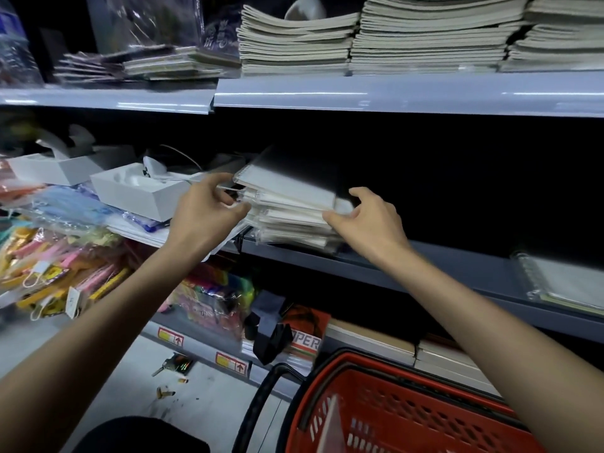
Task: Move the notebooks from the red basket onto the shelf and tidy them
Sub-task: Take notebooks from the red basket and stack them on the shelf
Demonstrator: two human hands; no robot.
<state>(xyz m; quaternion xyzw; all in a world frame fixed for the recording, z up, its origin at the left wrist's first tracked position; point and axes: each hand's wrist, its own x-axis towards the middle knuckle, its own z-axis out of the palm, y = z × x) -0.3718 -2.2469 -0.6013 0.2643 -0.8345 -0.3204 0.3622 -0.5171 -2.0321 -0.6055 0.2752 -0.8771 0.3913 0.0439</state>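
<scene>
A stack of spiral notebooks in clear wrap (291,204) lies on the grey middle shelf (441,266), its top book tilted up toward the back. My left hand (206,210) pinches the stack's left, spiral side. My right hand (366,214) touches the front right corner with fingers spread. The red basket (408,407) stands on the floor at the lower right, its black handle to the left; a pale notebook edge (331,426) pokes up inside it. Another wrapped spiral notebook (565,282) lies alone at the shelf's far right.
White boxes (137,191) and bagged coloured stationery (65,256) crowd the shelf to the left. Tall piles of grey notebooks (392,37) fill the upper shelf. Books and a dark strap (271,331) sit on the bottom shelf. Small litter lies on the floor.
</scene>
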